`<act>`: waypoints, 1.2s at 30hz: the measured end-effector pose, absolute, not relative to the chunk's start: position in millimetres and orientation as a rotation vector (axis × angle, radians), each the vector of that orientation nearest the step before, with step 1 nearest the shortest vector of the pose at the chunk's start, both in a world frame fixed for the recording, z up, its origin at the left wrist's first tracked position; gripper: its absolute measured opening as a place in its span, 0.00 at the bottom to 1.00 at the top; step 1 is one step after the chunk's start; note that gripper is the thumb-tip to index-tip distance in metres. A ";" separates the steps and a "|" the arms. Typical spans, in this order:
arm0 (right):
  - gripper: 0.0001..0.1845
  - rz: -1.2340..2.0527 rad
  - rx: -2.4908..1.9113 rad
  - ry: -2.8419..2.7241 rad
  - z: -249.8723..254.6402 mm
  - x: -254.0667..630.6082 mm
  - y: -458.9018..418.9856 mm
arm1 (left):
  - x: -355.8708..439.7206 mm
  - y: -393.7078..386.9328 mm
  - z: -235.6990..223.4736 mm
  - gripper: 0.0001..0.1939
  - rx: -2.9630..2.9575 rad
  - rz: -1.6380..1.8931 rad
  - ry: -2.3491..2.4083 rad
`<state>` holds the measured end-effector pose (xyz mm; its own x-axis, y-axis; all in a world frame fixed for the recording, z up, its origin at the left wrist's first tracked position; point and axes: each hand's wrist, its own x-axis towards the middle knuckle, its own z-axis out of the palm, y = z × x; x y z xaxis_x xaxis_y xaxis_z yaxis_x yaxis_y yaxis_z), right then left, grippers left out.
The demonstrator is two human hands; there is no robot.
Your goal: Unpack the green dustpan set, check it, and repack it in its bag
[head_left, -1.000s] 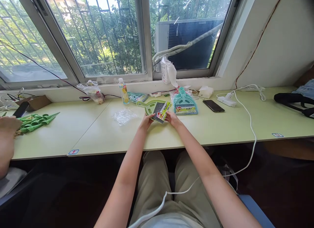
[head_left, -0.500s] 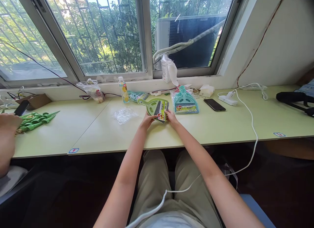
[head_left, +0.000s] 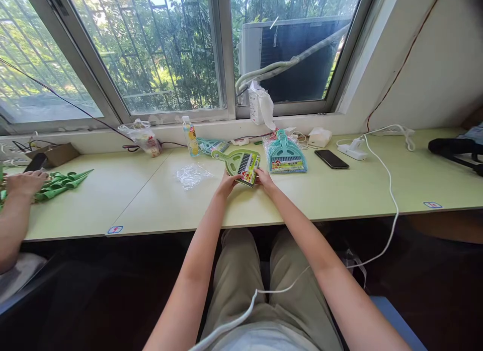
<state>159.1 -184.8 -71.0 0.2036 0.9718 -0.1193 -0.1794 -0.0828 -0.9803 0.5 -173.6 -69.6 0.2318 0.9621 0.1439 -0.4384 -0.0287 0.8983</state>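
Observation:
Between my two hands is a small green dustpan and brush set, with a yellow printed label across its bristle end and its handle pointing to the upper left. My left hand grips its lower edge, thumb on top near the label. On the label's right side my right hand holds the edge, its fingers partly hidden behind the set. Just to the right lies a teal dustpan and brush set in clear wrapping. A crumpled clear plastic wrapper rests left of my hands.
At the back stand a drink bottle and another wrapped teal set. A black phone and a white power strip lie to the right, with a white cable hanging off the edge. Another person's hand is over green items at far left.
My hands keep hold of the green set, almost unmoved. The other person's hand at far left has moved right, over the green items. The view has shifted slightly.

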 end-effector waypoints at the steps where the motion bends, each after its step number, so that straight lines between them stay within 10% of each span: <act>1: 0.11 1.192 -1.250 -0.869 -71.0 159.0 -184.6 | 0.9 -173.9 -69.9 0.48 1.059 1.261 0.642; 31: 0.08 1.307 -1.039 -0.902 -68.1 174.3 -192.0 | -2.5 -176.7 -65.6 0.41 1.227 1.190 0.648; 36: 0.08 1.240 -1.057 -0.862 -70.3 176.7 -187.5 | -7.7 -175.3 -59.0 0.16 1.262 1.256 1.093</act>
